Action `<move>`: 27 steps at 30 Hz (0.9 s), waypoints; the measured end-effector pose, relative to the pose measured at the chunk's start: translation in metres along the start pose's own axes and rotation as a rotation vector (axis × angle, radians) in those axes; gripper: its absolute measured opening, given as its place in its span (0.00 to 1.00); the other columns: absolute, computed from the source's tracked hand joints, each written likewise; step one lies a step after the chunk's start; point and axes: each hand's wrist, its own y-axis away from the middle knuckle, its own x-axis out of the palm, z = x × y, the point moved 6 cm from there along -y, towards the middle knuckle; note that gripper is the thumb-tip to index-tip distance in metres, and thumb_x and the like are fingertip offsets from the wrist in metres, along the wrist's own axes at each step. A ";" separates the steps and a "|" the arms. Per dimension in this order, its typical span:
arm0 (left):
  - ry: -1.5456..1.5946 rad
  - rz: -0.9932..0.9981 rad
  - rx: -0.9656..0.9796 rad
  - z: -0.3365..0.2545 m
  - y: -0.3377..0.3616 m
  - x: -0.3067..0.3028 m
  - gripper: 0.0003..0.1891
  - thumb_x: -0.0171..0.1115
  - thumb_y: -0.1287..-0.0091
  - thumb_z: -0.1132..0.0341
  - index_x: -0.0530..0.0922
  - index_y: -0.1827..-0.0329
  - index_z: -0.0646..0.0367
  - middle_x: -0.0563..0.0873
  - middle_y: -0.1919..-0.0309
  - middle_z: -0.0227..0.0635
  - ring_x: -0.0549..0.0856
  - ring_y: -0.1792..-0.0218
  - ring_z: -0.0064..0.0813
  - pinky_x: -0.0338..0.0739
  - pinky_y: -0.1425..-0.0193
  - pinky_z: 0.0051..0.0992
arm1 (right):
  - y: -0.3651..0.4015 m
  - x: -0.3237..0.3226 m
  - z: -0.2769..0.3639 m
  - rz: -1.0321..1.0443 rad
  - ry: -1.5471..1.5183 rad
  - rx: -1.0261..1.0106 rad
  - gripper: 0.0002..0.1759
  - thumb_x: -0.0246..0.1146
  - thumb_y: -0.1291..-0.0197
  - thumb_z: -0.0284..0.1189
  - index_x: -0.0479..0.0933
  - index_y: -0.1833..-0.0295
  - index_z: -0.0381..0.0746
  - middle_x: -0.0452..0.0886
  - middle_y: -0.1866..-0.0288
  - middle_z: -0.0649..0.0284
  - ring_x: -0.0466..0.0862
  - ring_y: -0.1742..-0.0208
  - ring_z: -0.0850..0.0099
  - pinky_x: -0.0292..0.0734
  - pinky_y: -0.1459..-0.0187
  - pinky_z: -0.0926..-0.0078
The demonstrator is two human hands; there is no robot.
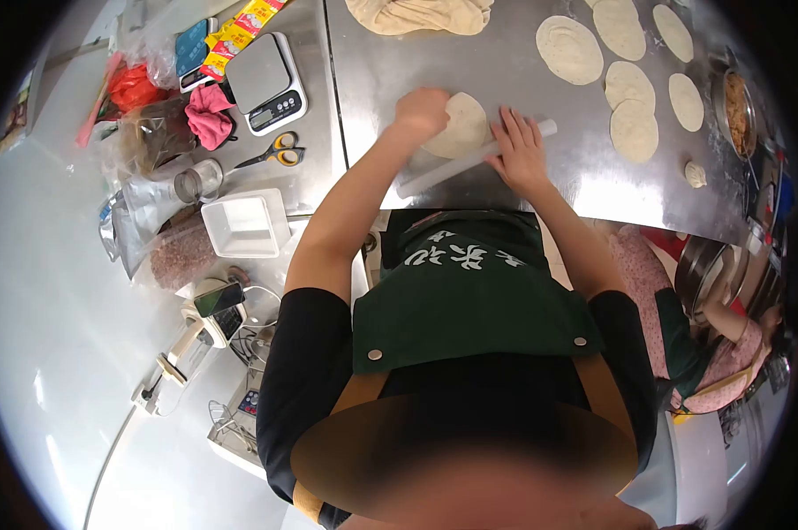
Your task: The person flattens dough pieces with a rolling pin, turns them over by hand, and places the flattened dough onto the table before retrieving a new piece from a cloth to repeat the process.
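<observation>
A flat round of dough point(461, 128) lies on the steel table just in front of me. My left hand point(423, 113) is closed at its left edge, fingers curled on the dough; the fingertips are partly hidden. A white rolling pin point(447, 172) lies aslant along the near side of the round. Flat across its right part rests my right hand point(518, 152), with fingers stretched out past the pin and the thumb apart.
Several rolled dough rounds point(569, 50) lie at the right, near a small dough lump point(695, 174) and a bowl of filling point(740, 113). More dough point(416, 13) is at the back. Scales point(266, 84), scissors point(279, 152) and a white tub point(245, 223) stand left. A co-worker point(655, 300) is at right.
</observation>
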 end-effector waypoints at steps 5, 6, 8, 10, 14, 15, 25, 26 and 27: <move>0.167 -0.220 0.025 -0.035 0.053 -0.031 0.09 0.66 0.43 0.64 0.80 0.65 0.60 0.86 0.64 0.48 0.84 0.61 0.50 0.78 0.57 0.44 | 0.033 -0.017 -0.014 0.142 -0.051 -0.089 0.24 0.73 0.58 0.32 0.77 0.51 0.44 0.74 0.47 0.64 0.72 0.39 0.61 0.62 0.31 0.54; 0.191 -0.245 -0.012 -0.026 0.053 -0.034 0.09 0.66 0.43 0.65 0.81 0.65 0.60 0.86 0.66 0.48 0.84 0.62 0.50 0.78 0.58 0.44 | 0.031 -0.022 -0.016 0.149 -0.072 -0.093 0.23 0.73 0.60 0.31 0.77 0.54 0.45 0.75 0.51 0.65 0.74 0.42 0.62 0.63 0.32 0.55; 0.245 -0.303 -0.091 0.000 0.050 -0.030 0.08 0.65 0.42 0.65 0.81 0.64 0.60 0.85 0.68 0.49 0.84 0.63 0.51 0.78 0.59 0.44 | 0.019 -0.037 -0.017 0.118 -0.077 -0.101 0.22 0.73 0.59 0.31 0.77 0.55 0.45 0.76 0.54 0.66 0.74 0.44 0.63 0.65 0.34 0.56; 0.171 -0.262 -0.114 0.017 0.047 -0.007 0.08 0.65 0.43 0.65 0.81 0.64 0.60 0.85 0.68 0.49 0.84 0.63 0.51 0.78 0.59 0.43 | 0.006 -0.048 -0.011 0.103 -0.091 -0.137 0.21 0.73 0.58 0.31 0.77 0.55 0.45 0.76 0.55 0.67 0.75 0.45 0.63 0.65 0.36 0.58; 0.243 -0.213 -0.157 0.043 0.036 0.007 0.09 0.65 0.43 0.65 0.82 0.62 0.60 0.85 0.68 0.48 0.84 0.64 0.49 0.78 0.59 0.41 | -0.041 -0.039 -0.004 0.115 -0.089 -0.223 0.19 0.73 0.55 0.32 0.78 0.56 0.44 0.77 0.55 0.67 0.74 0.45 0.63 0.65 0.36 0.60; 0.262 -0.204 -0.159 0.047 0.035 0.007 0.10 0.65 0.43 0.66 0.82 0.61 0.60 0.85 0.68 0.47 0.85 0.64 0.48 0.78 0.59 0.40 | -0.051 -0.033 -0.002 0.135 -0.082 -0.245 0.18 0.73 0.54 0.32 0.78 0.56 0.44 0.77 0.55 0.67 0.74 0.45 0.63 0.65 0.36 0.60; 0.639 -0.134 -0.241 0.062 0.031 0.021 0.14 0.64 0.41 0.65 0.83 0.53 0.61 0.86 0.66 0.45 0.86 0.62 0.41 0.78 0.56 0.35 | -0.065 0.012 0.006 -0.053 0.154 0.000 0.29 0.58 0.38 0.42 0.70 0.36 0.37 0.67 0.29 0.52 0.66 0.28 0.57 0.59 0.30 0.54; 0.721 -0.142 -0.238 0.064 0.028 0.023 0.15 0.64 0.41 0.65 0.83 0.52 0.61 0.86 0.66 0.44 0.86 0.63 0.39 0.78 0.56 0.34 | -0.048 0.012 0.005 -0.027 0.172 0.012 0.29 0.58 0.37 0.41 0.70 0.35 0.37 0.66 0.28 0.52 0.65 0.27 0.57 0.58 0.29 0.54; 0.790 -0.131 -0.257 0.062 0.023 0.021 0.16 0.65 0.41 0.66 0.83 0.51 0.62 0.87 0.64 0.42 0.85 0.62 0.35 0.78 0.56 0.33 | -0.045 0.008 0.003 -0.005 0.196 0.021 0.29 0.57 0.37 0.41 0.69 0.34 0.36 0.66 0.27 0.51 0.64 0.26 0.57 0.58 0.29 0.53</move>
